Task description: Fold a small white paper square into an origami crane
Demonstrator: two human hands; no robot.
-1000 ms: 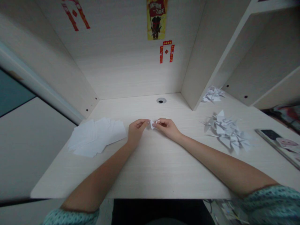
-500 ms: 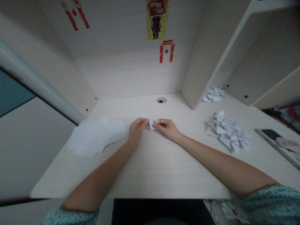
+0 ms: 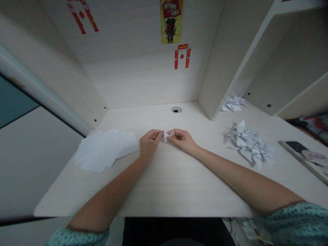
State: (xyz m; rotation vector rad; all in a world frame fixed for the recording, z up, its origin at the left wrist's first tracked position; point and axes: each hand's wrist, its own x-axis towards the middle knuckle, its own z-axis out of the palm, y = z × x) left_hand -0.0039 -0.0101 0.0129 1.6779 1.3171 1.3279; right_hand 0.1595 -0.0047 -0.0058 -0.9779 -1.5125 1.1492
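Note:
A small folded piece of white paper (image 3: 166, 135) is pinched between my two hands above the middle of the light wooden desk (image 3: 166, 181). My left hand (image 3: 150, 143) grips its left side with curled fingers. My right hand (image 3: 181, 139) pinches its right side with thumb and forefinger. Most of the paper is hidden by my fingertips.
A loose spread of flat white paper sheets (image 3: 105, 148) lies to the left. A heap of folded paper figures (image 3: 247, 143) lies to the right, a smaller heap (image 3: 233, 102) under the shelf. A phone or book (image 3: 304, 155) rests at the far right. A cable hole (image 3: 176, 109) sits at the back.
My hands stay in place with the paper between them. Only the fingertips have shifted slightly on the fold.

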